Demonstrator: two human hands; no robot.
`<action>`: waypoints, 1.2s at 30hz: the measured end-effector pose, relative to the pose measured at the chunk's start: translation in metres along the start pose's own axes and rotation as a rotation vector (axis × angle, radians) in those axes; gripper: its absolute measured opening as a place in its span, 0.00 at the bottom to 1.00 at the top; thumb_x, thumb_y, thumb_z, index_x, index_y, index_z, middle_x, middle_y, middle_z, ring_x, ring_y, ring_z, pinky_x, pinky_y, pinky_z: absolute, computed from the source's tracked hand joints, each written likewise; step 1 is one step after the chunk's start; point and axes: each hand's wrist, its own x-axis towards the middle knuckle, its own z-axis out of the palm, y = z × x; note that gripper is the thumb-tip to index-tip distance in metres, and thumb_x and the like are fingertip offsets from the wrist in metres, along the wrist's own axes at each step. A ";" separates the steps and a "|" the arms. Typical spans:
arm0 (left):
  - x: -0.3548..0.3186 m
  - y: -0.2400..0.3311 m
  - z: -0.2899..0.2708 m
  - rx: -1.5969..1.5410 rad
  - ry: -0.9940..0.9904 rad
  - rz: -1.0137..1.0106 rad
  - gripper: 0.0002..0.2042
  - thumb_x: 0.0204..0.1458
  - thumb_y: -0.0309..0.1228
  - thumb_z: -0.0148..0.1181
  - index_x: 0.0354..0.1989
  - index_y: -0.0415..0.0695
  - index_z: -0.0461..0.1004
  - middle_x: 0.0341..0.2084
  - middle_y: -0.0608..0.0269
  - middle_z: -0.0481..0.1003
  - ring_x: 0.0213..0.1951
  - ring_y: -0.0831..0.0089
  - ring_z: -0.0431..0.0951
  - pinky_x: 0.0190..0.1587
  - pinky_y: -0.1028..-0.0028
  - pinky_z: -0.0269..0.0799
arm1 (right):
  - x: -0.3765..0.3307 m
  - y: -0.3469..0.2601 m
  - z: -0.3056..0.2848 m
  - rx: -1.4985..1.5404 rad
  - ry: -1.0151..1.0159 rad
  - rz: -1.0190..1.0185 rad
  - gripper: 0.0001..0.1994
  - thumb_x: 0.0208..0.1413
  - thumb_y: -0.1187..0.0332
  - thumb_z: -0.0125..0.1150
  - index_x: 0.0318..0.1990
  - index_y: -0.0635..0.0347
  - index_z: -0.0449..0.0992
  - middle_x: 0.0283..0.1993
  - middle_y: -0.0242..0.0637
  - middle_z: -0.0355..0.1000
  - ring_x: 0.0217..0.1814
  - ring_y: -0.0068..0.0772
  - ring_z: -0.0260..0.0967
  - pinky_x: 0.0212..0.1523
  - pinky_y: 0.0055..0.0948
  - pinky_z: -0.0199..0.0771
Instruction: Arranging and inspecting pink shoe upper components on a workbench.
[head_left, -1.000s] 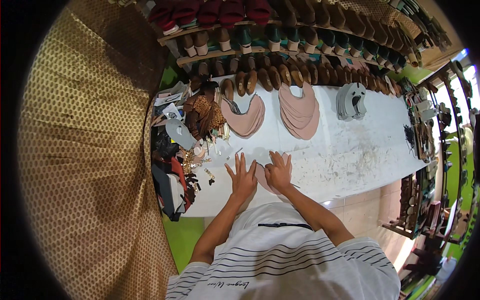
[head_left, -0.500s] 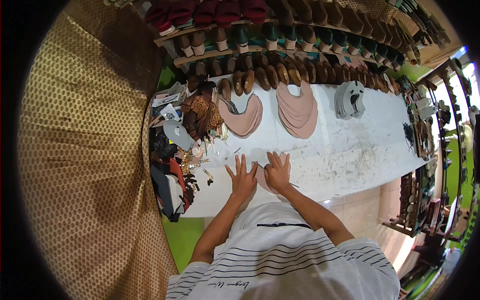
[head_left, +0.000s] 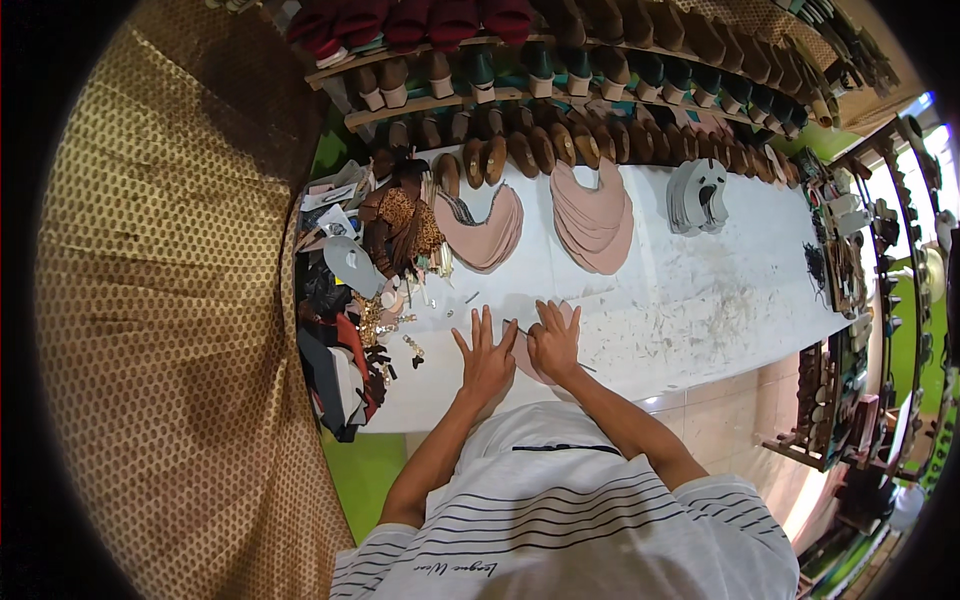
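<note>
A pink, rounded cut piece [head_left: 527,358] lies on the white table at its near edge, partly hidden under my hands. My left hand [head_left: 488,360] presses flat beside and over its left side, fingers spread, holding nothing. Over the piece's right side, my right hand [head_left: 556,345] holds a thin dark pen-like tool [head_left: 588,368]. One end of the tool sticks out past the hand on the right, and a dark tip shows between the two hands. The exact kind of tool is too small to tell.
Farther back on the white table [head_left: 660,320] lie two stacks of pink curved pieces [head_left: 592,225] [head_left: 485,235] and a grey stack [head_left: 697,195]. Scraps and trims [head_left: 405,225] crowd the left end. Shoe racks [head_left: 560,90] line the back; a patterned curtain [head_left: 180,300] hangs left.
Both hands keep nearly the same place and pose on the pink piece. The whole view has shifted very slightly.
</note>
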 end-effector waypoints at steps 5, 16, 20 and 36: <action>-0.003 0.000 0.000 0.027 -0.042 0.007 0.30 0.57 0.34 0.58 0.71 0.60 0.68 0.77 0.34 0.42 0.78 0.33 0.37 0.65 0.18 0.27 | 0.001 -0.002 -0.002 -0.017 0.002 0.001 0.08 0.55 0.66 0.64 0.36 0.59 0.84 0.71 0.45 0.65 0.78 0.50 0.55 0.73 0.79 0.35; -0.001 -0.003 0.005 0.000 -0.060 -0.035 0.28 0.58 0.35 0.56 0.70 0.60 0.70 0.79 0.39 0.37 0.79 0.38 0.31 0.66 0.19 0.22 | 0.000 -0.008 0.000 0.044 -0.014 0.015 0.09 0.55 0.66 0.63 0.36 0.61 0.83 0.70 0.48 0.65 0.77 0.53 0.54 0.72 0.81 0.34; 0.001 0.001 0.000 -0.014 -0.069 -0.039 0.27 0.58 0.35 0.55 0.70 0.60 0.70 0.79 0.39 0.37 0.79 0.38 0.31 0.66 0.19 0.22 | -0.001 -0.006 0.005 0.042 -0.038 0.039 0.09 0.55 0.66 0.62 0.38 0.62 0.83 0.70 0.48 0.65 0.78 0.53 0.54 0.72 0.81 0.34; -0.006 -0.001 0.003 0.016 -0.054 0.028 0.28 0.56 0.34 0.57 0.68 0.62 0.72 0.77 0.36 0.43 0.78 0.35 0.36 0.65 0.18 0.25 | 0.002 -0.014 0.004 -0.057 -0.072 0.063 0.10 0.56 0.65 0.62 0.37 0.61 0.85 0.70 0.47 0.67 0.78 0.52 0.54 0.70 0.83 0.36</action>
